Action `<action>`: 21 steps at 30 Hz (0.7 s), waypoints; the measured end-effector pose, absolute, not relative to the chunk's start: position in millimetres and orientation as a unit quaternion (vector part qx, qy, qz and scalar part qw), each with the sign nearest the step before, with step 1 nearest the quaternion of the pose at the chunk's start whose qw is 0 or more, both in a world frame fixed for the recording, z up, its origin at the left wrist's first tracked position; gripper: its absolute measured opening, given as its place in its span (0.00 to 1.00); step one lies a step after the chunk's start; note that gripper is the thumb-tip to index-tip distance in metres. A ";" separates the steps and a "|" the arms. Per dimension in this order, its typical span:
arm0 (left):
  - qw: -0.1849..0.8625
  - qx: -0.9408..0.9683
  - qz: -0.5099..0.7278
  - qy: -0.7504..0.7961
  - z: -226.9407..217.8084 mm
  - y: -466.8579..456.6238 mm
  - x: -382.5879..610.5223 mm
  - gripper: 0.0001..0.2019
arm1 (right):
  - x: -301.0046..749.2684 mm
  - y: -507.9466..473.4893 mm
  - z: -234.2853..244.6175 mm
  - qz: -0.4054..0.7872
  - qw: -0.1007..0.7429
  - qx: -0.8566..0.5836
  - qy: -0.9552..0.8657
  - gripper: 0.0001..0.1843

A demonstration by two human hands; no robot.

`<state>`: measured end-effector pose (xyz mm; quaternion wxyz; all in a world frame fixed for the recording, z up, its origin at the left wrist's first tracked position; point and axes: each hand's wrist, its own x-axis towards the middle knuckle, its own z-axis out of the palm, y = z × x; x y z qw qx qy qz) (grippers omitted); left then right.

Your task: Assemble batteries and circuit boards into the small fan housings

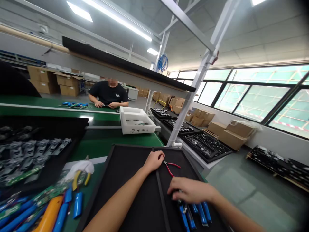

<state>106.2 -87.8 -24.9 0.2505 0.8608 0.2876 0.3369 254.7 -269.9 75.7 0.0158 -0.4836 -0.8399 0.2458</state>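
Tray: a work tray (135, 149) lies directly before me on the bench.
On the tray: pliers (172, 168) lie just beside my left hand (153, 162); battery packs (193, 214) lie under my right hand (190, 190).
Left of the tray: loose battery cells (60, 209) lie on the bench, with a tray of metal parts (29, 151) beyond them.
Ahead: a plastic crate (136, 120) stands on the bench, and a co-worker (108, 93) sits behind the bench beyond it, to its left.
Right: loaded trays (205, 145) line a lower bench, with cardboard boxes (231, 135) beyond them, below the windows (260, 96).
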 end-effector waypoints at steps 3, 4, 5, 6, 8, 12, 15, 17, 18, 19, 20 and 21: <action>0.278 0.855 0.341 0.275 -23.7 -87.2 109.2 0.16 | 273.3 -242.9 87.2 0.228 0.099 -0.571 -0.783 0.20; 0.283 0.856 0.338 0.270 -23.3 -87.7 110.0 0.17 | 278.3 -238.1 88.8 0.215 0.113 -0.591 -0.769 0.21; 0.285 0.858 0.334 0.266 -23.2 -88.6 110.6 0.17 | 281.6 -237.0 88.7 0.210 0.117 -0.604 -0.760 0.21; 0.285 0.861 0.329 0.264 -23.1 -89.8 111.2 0.17 | 282.7 -239.7 86.8 0.213 0.110 -0.605 -0.760 0.21; 0.277 0.868 0.318 0.262 -23.4 -92.6 112.2 0.16 | 278.6 -255.3 79.0 0.234 0.065 -0.578 -0.779 0.24; 0.252 0.887 0.292 0.255 -24.6 -96.5 114.3 0.14 | 261.5 -299.6 63.0 0.184 -0.003 -0.534 -0.825 0.36; 0.236 0.898 0.276 0.247 -24.6 -97.6 115.2 0.14 | 263.0 -322.7 57.2 0.134 0.039 -0.573 -0.807 0.34; 0.225 0.905 0.269 0.243 -24.3 -98.1 115.3 0.15 | 270.7 -338.1 47.9 0.104 0.081 -0.633 -0.763 0.32; 0.218 0.907 0.267 0.241 -24.1 -98.4 115.4 0.16 | 273.8 -347.6 39.8 0.082 0.102 -0.666 -0.735 0.33; 0.210 0.910 0.265 0.238 -23.9 -98.5 115.6 0.16 | 275.4 -358.4 29.6 0.059 0.121 -0.693 -0.709 0.36; 0.203 0.915 0.261 0.233 -23.8 -98.6 116.0 0.16 | 275.1 -369.9 17.7 0.041 0.134 -0.708 -0.692 0.41; 0.196 0.920 0.254 0.225 -23.6 -98.3 116.7 0.17 | 272.9 -381.3 5.4 0.036 0.139 -0.710 -0.689 0.46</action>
